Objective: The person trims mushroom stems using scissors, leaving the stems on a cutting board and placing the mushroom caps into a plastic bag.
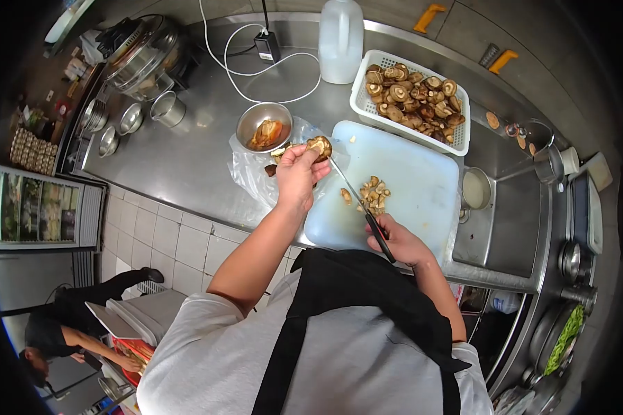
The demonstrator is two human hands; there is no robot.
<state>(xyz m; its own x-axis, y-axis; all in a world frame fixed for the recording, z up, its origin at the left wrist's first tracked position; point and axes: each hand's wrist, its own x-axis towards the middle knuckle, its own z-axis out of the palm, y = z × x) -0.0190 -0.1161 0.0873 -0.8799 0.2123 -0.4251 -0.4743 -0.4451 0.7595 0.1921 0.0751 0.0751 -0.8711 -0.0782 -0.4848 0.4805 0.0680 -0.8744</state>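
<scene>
My left hand [298, 174] pinches a brown mushroom [320, 147] above the left edge of a pale blue cutting board [422, 162]. In my right hand [400, 243] is the black handle of a knife [356, 196], its blade tip close to the mushroom. Cut mushroom pieces [374, 197] lie on the board under and beside the blade. Behind the board stands a white basket [360, 104] full of whole mushrooms. A clear plastic bag [246, 169] with some dark pieces lies left of the board, partly behind my left hand.
A metal bowl [264, 109] with brown food sits by the bag. Farther back are a plastic jug [340, 45], a white cable and a black adapter [266, 47]. A sink [516, 221] is at right. Another person [62, 311] reaches into a red container at lower left.
</scene>
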